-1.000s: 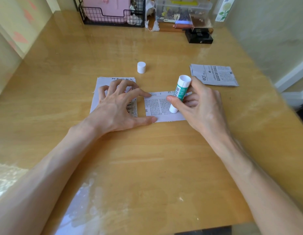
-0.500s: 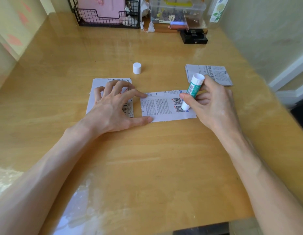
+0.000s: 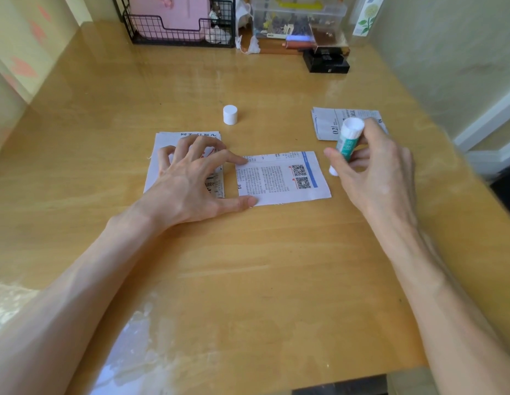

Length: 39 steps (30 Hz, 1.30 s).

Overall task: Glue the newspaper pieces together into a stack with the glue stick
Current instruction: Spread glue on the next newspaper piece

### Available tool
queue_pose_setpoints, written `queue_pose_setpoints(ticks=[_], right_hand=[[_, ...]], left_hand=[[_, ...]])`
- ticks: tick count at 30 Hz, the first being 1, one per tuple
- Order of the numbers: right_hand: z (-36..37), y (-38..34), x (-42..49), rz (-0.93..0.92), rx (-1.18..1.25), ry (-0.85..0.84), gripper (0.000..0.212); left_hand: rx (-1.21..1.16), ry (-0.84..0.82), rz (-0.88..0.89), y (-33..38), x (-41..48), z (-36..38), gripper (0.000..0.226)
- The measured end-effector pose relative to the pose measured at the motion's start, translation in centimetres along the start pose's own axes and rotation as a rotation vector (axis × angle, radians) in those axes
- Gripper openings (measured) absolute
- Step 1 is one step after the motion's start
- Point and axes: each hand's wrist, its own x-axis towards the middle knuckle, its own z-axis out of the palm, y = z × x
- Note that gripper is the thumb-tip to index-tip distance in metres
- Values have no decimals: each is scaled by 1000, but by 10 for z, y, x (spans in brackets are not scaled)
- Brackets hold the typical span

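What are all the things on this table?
table: one, yellow-brown, under everything.
cap: one, white, middle, farther back.
middle paper: one, white printed, centre.
left papers: small pile, white printed, left of centre.
right papers: small pile, greyish, far right.
basket: one, black wire, back left.
clear box: one, see-through, back middle.
black box: one, black, in front of clear box.
glue stick: one, green and white, held on the right.
left hand: one, presses left papers and middle paper.
right hand: one, grips glue stick.
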Motion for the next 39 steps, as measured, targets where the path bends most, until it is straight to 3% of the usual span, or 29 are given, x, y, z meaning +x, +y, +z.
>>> queue_pose_setpoints(ticks=[4,7,12,20,27,39], right_hand=[[-2,-7,2,55,276,87,33],[7,-22,-1,72,534,-14,35],[23,-38,-8,-8,704,-180,27],[42,-49,-19,-137,642,-397,21],[42,-52,-19,-285,406,-382,19],[23,-34,-14,-171,290,-355,20]], left_hand=[[14,43,26,1,-1,1,78],[23,77,36,0,-1,0,75],[32,104,28,3,-1,3,76],[65,96,17,3,0,6,81],[57,81,11,1,0,7,80],[51,47,-9,1,0,4,86]])
